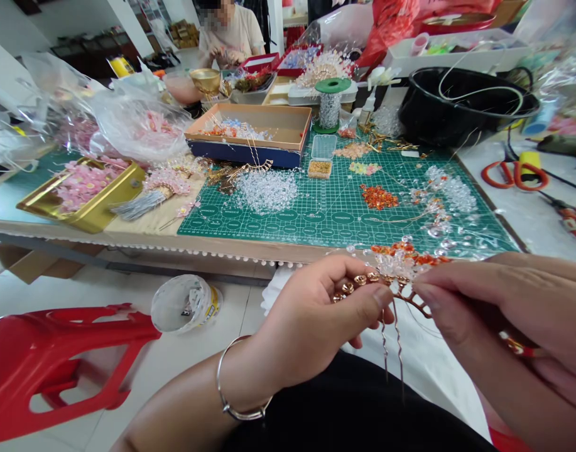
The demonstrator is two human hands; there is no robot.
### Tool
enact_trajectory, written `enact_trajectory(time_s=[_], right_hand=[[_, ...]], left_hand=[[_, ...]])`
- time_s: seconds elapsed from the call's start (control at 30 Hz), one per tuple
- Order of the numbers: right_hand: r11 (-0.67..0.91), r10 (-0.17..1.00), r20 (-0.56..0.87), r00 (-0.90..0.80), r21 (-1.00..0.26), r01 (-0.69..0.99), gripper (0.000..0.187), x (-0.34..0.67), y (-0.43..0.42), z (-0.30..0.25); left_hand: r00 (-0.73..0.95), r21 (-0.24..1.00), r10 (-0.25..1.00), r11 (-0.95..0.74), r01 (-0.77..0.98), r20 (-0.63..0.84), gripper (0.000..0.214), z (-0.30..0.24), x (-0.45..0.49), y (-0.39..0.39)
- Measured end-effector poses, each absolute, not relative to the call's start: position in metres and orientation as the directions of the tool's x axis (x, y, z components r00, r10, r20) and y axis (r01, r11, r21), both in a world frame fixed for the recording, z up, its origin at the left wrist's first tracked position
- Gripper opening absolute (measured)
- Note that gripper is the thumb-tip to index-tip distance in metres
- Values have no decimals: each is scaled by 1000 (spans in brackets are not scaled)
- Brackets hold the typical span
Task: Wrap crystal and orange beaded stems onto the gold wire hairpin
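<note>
Both my hands hold a gold hairpin (395, 276) decorated with orange and clear beads, in front of the table's near edge. My left hand (316, 320), with a silver bangle on the wrist, pinches the hairpin's left end between thumb and fingers. Fingers of my right hand (499, 301) pinch its right side. The two wavy prongs of the hairpin hang down between my hands. Thin wire seems to run from the hairpin toward my right hand.
A green cutting mat (335, 213) carries piles of clear beads (266, 188) and orange beads (379, 196). Behind stand a cardboard tray (288, 129), wire spool (330, 103), black basin (461, 107), gold tray (94, 210), orange scissors (514, 174). A red stool (52, 364) and plastic tub (186, 303) sit on the floor. Another person (231, 34) works opposite.
</note>
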State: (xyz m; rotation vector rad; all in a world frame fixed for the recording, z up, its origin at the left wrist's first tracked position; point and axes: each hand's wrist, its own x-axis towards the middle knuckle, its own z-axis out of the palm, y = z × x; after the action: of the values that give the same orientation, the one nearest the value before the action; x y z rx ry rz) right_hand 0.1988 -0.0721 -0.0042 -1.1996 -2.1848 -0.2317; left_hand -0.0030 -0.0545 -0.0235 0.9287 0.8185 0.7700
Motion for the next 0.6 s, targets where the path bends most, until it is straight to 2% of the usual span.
enact_trajectory(time_s=[0.1, 0.4, 0.6], right_hand=[[590, 688, 602, -406, -138, 796, 8, 202, -72, -8], [552, 662, 685, -303, -173, 816, 14, 204, -81, -23], [627, 653, 621, -433, -122, 770, 10, 208, -77, -19]], left_hand=[[485, 889, 837, 398, -226, -252, 32, -24, -3, -54], [483, 885, 840, 398, -241, -246, 32, -22, -4, -55], [478, 888, 844, 392, -241, -243, 32, -23, -4, -56]])
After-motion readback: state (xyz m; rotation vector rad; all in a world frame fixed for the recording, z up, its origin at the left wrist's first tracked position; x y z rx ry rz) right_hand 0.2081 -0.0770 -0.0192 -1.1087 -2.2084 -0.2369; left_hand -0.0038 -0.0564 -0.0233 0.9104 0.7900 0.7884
